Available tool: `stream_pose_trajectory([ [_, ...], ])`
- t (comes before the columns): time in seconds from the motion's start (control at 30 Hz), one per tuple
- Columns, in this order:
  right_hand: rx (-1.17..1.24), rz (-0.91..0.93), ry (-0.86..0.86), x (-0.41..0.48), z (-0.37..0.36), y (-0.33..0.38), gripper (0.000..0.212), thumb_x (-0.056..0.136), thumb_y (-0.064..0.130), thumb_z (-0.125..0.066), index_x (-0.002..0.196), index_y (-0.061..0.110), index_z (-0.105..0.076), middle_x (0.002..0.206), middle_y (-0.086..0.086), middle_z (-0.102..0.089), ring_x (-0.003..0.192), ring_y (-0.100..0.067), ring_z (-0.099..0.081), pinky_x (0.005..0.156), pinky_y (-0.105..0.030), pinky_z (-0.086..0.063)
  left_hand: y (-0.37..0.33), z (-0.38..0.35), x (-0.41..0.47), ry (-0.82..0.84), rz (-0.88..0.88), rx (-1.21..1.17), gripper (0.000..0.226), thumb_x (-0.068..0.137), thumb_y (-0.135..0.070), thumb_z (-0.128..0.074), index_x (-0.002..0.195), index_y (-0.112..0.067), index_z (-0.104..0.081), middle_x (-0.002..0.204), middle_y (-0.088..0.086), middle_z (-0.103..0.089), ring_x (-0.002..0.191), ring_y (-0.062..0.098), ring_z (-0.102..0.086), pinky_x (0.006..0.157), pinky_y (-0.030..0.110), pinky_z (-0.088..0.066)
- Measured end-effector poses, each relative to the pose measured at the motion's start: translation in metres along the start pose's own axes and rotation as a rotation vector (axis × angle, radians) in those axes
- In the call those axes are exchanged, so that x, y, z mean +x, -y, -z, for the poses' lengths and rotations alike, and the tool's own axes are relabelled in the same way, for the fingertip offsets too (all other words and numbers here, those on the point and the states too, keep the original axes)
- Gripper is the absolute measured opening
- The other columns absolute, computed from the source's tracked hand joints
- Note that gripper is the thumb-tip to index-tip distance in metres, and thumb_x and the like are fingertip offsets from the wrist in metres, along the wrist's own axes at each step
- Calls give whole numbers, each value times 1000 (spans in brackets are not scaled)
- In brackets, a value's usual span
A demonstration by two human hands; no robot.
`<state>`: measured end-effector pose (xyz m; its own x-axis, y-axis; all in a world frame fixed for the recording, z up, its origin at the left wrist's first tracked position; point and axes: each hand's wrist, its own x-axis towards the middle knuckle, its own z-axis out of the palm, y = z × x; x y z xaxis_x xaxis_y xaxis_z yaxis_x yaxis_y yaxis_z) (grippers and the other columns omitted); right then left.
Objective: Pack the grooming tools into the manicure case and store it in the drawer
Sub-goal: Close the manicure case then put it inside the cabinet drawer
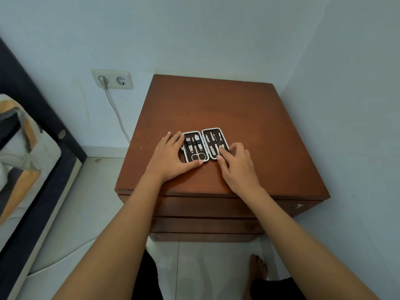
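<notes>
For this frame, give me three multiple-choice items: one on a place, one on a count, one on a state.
1. Where does the black white-rimmed manicure case lie?
A. on the brown wooden nightstand
B. on the bed
C. on the floor

2. How many sockets has the white wall outlet?
A. one
B. two
C. four

3. The case is:
A. zipped shut
B. open flat
C. half closed

Answers:
1 A, it rests on the nightstand top between the left hand and right hand.
2 B, two sockets, one with a plug.
3 B, both halves show strapped metal tools.
</notes>
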<state>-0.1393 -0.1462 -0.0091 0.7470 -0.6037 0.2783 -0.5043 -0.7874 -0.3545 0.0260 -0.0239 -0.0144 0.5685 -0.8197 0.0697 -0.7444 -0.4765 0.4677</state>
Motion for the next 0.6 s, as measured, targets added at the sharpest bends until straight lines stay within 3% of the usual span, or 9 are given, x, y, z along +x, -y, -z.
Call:
stream_pose_trajectory([
  [0.17, 306, -161, -67, 3, 3, -2, 34, 96, 26, -44, 127, 15, -53, 110, -2, -44, 92, -14, -49, 81, -27, -44, 1, 3, 1, -31, 19, -55, 112, 58, -79, -55, 147, -15, -29, 154, -4, -28, 145, 16, -12, 117, 36, -14],
  [0.3, 252, -318, -9, 21, 11, -5, 14, 89, 14, -52, 94, 6, -62, 97, -5, -50, 86, -17, -49, 76, -27, -40, -2, 5, 1, -46, -13, -66, 117, 52, -84, -50, 144, -14, -31, 144, -1, -36, 135, 18, -23, 111, 36, -23],
  [0.43, 148, -363, 155, 39, 14, -6, 20, 84, 10, -45, 67, 5, -52, 90, -15, -55, 93, -29, -50, 73, -33, -38, -7, 4, -4, -59, -10, 0, 120, 48, -88, -44, 144, -17, -32, 136, 0, -37, 127, 20, -27, 105, 35, -26],
  [0.47, 116, -364, 182, 43, 15, -7, 20, 85, 9, -43, 67, 5, -50, 92, -20, -56, 98, -35, -51, 76, -36, -39, -7, 3, -8, -65, -17, 14, 118, 49, -88, -44, 143, -18, -33, 134, -1, -38, 124, 19, -29, 102, 35, -27],
  [0.6, 36, -344, 163, 54, 29, -11, 23, 88, -5, -35, 104, -7, -52, 117, -25, -51, 110, -39, -46, 93, -41, -39, -12, -1, -25, -92, -104, 13, 90, 62, -79, -54, 134, -24, -46, 119, -6, -47, 110, 15, -39, 89, 31, -32],
])
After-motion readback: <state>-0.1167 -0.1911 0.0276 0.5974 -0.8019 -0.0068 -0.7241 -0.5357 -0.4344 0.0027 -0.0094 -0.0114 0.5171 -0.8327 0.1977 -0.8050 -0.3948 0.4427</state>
